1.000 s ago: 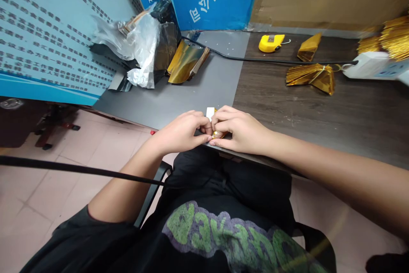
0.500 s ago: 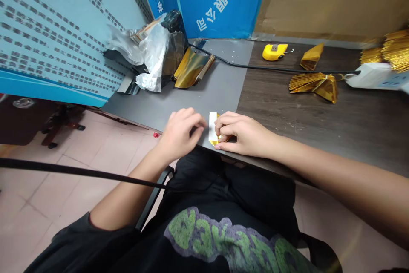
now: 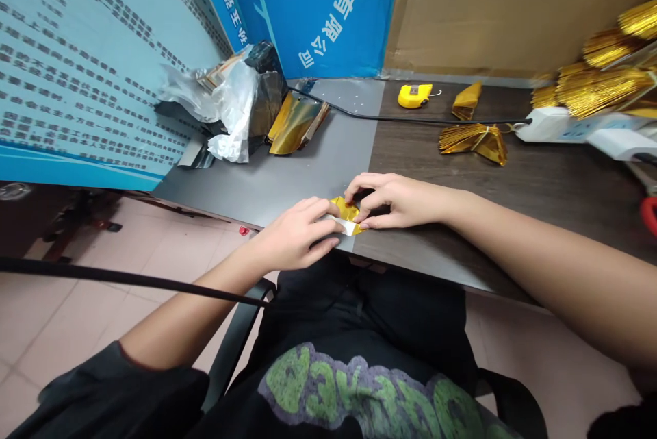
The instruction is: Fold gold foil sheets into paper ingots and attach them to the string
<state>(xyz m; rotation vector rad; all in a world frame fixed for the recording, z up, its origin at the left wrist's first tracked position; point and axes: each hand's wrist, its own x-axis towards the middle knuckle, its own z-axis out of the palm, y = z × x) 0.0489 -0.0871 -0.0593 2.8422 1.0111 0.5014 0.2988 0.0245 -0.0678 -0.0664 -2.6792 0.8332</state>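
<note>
A small piece of gold foil paper (image 3: 350,209), partly folded with a white strip of its back showing along the near side, lies at the desk's front edge. My left hand (image 3: 300,230) holds its left end, the fingers covering that part. At the right end, my right hand (image 3: 390,199) has its bent fingers on the gold face and its thumb low by the corner. The fingers of both hands hide parts of the paper's outline.
Behind the hands lie a sheaf of gold paper (image 3: 298,124), a crumpled plastic bag (image 3: 233,107), a yellow tape measure (image 3: 415,96), a folded gold piece (image 3: 467,101) and a tied gold bundle (image 3: 475,141). A black cable (image 3: 410,118) runs to a white power strip (image 3: 551,125). Red-handled scissors (image 3: 649,213) sit far right.
The paper has turned so its white strip runs sideways instead of away from me. My left hand has come onto its left end. The camera view has shifted to the right.
</note>
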